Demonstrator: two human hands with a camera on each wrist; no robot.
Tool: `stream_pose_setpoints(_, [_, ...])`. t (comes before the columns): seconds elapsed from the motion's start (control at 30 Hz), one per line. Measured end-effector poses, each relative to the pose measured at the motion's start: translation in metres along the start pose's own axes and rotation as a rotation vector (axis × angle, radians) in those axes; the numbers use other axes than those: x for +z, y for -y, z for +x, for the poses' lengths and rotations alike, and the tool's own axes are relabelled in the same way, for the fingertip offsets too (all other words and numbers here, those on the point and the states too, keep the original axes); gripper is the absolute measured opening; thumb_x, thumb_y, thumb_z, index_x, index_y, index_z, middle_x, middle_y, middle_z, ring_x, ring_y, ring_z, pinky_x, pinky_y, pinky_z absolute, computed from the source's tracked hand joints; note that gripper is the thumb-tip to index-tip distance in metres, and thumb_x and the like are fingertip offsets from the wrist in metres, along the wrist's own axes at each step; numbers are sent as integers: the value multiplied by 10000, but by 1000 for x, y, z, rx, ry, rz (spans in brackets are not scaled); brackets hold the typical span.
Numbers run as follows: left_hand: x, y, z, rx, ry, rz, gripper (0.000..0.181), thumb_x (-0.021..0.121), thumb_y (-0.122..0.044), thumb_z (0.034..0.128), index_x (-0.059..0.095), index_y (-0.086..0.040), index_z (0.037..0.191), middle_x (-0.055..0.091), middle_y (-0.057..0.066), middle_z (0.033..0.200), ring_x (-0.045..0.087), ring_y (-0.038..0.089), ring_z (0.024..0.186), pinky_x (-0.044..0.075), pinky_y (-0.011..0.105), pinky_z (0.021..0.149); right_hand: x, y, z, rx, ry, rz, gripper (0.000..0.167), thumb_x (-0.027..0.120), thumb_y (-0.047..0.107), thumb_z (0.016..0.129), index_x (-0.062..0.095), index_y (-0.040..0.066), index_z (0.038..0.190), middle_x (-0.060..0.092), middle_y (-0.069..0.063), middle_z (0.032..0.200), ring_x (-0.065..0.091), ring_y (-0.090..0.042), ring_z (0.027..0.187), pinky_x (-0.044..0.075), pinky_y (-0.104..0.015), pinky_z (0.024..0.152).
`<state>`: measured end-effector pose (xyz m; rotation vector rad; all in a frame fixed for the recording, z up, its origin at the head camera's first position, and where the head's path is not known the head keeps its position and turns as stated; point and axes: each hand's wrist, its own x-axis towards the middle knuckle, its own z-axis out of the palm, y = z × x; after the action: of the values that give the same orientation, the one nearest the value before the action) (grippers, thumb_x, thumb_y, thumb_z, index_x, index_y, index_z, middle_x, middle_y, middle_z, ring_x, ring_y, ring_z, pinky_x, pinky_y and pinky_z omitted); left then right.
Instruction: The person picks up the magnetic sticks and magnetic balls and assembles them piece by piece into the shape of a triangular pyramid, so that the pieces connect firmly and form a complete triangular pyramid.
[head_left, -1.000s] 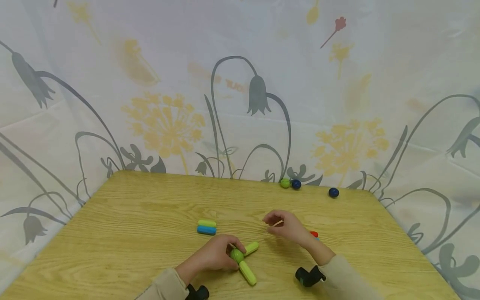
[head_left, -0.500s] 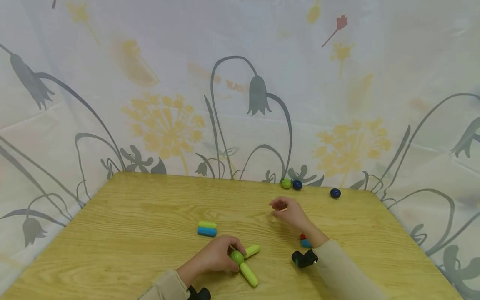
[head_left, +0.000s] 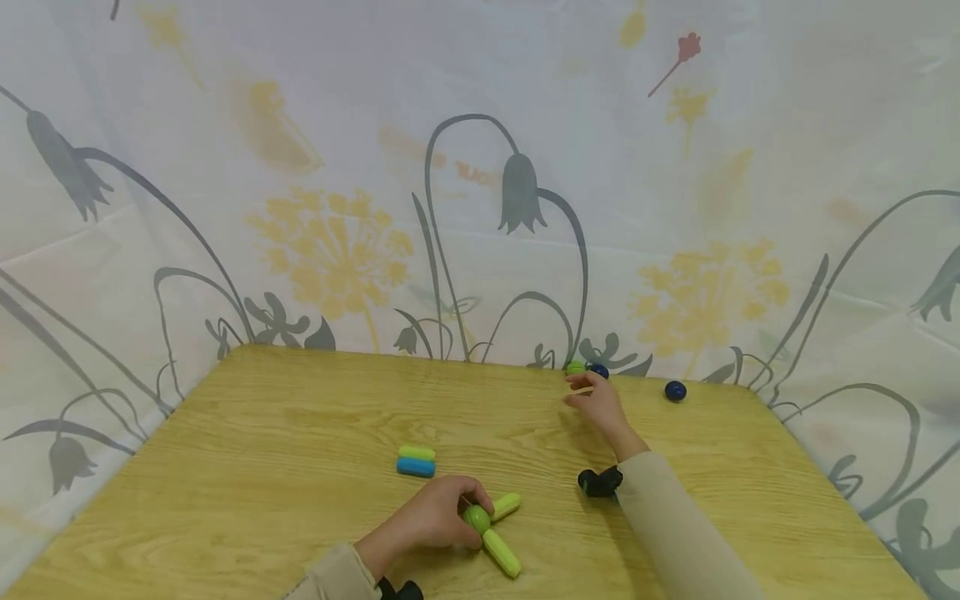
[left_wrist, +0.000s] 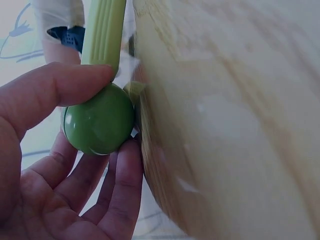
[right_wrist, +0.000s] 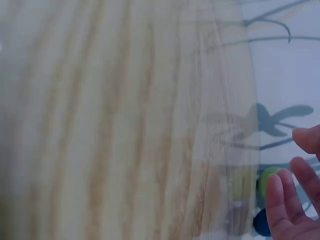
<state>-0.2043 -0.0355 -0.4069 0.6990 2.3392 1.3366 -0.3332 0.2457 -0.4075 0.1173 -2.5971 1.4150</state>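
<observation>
My left hand [head_left: 432,514] grips a green ball [head_left: 476,518] between thumb and fingers, low over the table. Two yellow-green sticks meet the ball, one pointing up right [head_left: 506,506], the other [head_left: 502,553] down right. In the left wrist view the thumb lies over the joint of ball [left_wrist: 100,120] and stick [left_wrist: 104,35]. Toward the back edge, my right hand [head_left: 602,412] is in the air with parted fingers, holding nothing. Just beyond its fingertips are a green ball [head_left: 575,367] and a dark blue ball [head_left: 598,372], seen also past the fingers [right_wrist: 283,200] in the right wrist view.
Another dark blue ball [head_left: 676,391] sits near the back right edge of the wooden table [head_left: 300,425]. A yellow-green stick [head_left: 417,452] and a blue stick [head_left: 416,467] lie side by side left of centre. Behind the table hangs a flower-patterned cloth [head_left: 465,75].
My right hand has moved away from me toward the balls at the back edge. The red and blue pieces near its forearm are now out of sight. My left hand keeps its hold.
</observation>
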Motion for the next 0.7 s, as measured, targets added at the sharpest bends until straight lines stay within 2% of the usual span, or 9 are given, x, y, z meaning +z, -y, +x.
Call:
stream_pose_setpoints(0.23, [0,1,1,4,-7,19,277,779,2,697,648,-151,886,581,-68,918,522,103,818,448,262,719,-6,-12,19,44,-6,50,448,603,-55,851,455,-79,1273,428,-258,1283,526,-391,1033,489,-332,724])
stream_pose_setpoints(0.4, [1,1,1,13,-2,19,276,773,-1,695,646,-157,884,580,-78,904,510,91,797,437,253,702,-11,-17,25,68,65,62,566,582,-48,871,353,-33,1389,309,-263,1397,495,-388,1083,459,-281,646])
stream_pose_setpoints(0.5, [2,1,1,18,2,23,272,765,-4,696,643,-161,882,578,-83,897,504,84,788,432,246,696,-13,-15,26,63,108,34,593,580,-41,877,318,-35,1408,297,-282,1386,479,-400,1083,460,-335,672])
stream_pose_setpoints(0.7, [1,2,1,14,7,27,262,756,-13,706,638,-166,883,575,-89,895,506,79,787,429,247,690,-10,-8,29,-3,82,-88,530,623,-52,835,427,-78,1327,387,-329,1259,409,-442,1099,411,-501,855])
